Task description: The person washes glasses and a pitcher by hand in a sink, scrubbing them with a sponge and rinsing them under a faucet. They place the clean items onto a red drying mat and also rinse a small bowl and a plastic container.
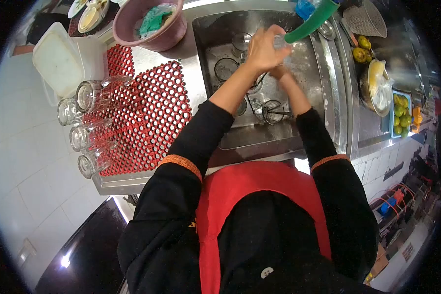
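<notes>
My left hand (263, 51) is closed around a clear drinking glass (280, 42), held over the sink at the mouth of a green hose (311, 23). My right hand (279, 71) is just below it, blurred and partly covered by the left, so its fingers do not show clearly. Under my hands, in the steel sink (264, 143), lie several glasses, among them a clear glass (225, 68) on the left and a glass mug (272, 111) with dark thin utensils across it.
Left of the sink, several glass mugs (90, 134) lie sideways on a red perforated mat (152, 108). Behind them are a white plastic container (59, 59) and a pink tub (174, 36) with a green cloth. At right stand a metal pot (383, 105) and a blue basket (393, 117) of green fruit.
</notes>
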`<act>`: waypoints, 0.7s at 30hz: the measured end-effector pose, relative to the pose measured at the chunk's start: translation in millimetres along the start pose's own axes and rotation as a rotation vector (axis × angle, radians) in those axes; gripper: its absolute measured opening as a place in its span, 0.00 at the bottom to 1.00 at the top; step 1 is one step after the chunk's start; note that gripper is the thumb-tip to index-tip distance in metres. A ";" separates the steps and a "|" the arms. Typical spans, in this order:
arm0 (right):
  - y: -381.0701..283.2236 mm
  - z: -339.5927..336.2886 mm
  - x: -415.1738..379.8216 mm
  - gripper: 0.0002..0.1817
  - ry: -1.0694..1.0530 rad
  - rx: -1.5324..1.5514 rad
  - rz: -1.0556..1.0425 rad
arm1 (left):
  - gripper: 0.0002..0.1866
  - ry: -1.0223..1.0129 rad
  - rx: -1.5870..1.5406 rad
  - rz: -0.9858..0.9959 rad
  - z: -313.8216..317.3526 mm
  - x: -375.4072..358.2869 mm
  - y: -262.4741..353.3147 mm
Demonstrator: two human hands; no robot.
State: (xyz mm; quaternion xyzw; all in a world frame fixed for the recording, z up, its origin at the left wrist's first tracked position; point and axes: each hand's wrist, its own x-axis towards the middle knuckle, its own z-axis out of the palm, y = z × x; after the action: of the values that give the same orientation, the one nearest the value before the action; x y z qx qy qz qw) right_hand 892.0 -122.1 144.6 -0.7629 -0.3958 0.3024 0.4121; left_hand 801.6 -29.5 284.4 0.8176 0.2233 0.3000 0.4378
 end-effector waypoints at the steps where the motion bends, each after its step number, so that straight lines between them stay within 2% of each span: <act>1: 5.4 27.4 5.2 0.17 0.073 -0.230 -0.452 | 0.21 0.009 0.234 0.163 -13.4 -3.4 8.1; 3: -27.9 71.0 -10.5 0.19 0.119 0.141 -0.670 | 0.20 0.015 0.229 0.219 -30.9 -12.4 8.5; 4: -15.3 82.4 -3.8 0.19 0.109 0.149 -0.680 | 0.19 0.051 0.224 0.285 -41.8 -19.0 6.7; 5: 9.1 105.2 8.6 0.18 0.175 0.018 -0.706 | 0.18 0.093 0.231 0.349 -55.5 -25.9 5.1; 6: 25.3 127.2 20.5 0.17 0.237 -0.100 -0.736 | 0.17 0.117 0.231 0.306 -72.1 -36.1 5.3; 8: 28.4 128.7 25.7 0.13 -0.127 -0.663 -0.586 | 0.17 0.211 0.287 0.215 -108.0 -61.8 5.4; 10: -6.2 105.5 22.8 0.07 -0.342 -0.900 -0.560 | 0.16 0.335 0.357 0.077 -142.9 -90.7 3.9; 12: -20.2 99.1 21.6 0.06 -0.260 -0.820 -0.658 | 0.16 0.469 0.457 -0.028 -173.3 -119.5 -4.2; 14: -26.2 93.7 26.1 0.09 -0.267 -0.572 -0.545 | 0.16 0.602 0.544 -0.149 -195.7 -147.5 -9.6; 15: -29.6 87.5 26.7 0.09 -0.272 -0.572 -0.563 | 0.16 0.669 0.571 -0.194 -205.2 -157.6 -12.0; 17: -35.9 72.8 24.8 0.12 -0.300 -0.569 -0.401 | 0.19 0.763 0.726 -0.239 -224.0 -173.0 -20.8; 18: -40.2 64.5 23.7 0.12 -0.303 -0.573 -0.409 | 0.20 0.807 0.800 -0.286 -232.7 -178.4 -27.3; 20: -49.0 45.5 20.7 0.12 -0.294 -0.394 -0.205 | 0.22 0.855 0.868 -0.335 -246.5 -185.1 -39.2; 21: -52.2 35.0 19.2 0.12 -0.292 -0.399 -0.206 | 0.23 0.897 0.937 -0.368 -252.3 -186.6 -45.0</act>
State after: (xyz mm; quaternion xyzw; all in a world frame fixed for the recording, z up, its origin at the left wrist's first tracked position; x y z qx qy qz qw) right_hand 855.6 -74.0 170.6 -0.7331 -0.5784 0.2816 0.2207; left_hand 489.5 23.4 301.3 0.6661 0.6256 0.4024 -0.0545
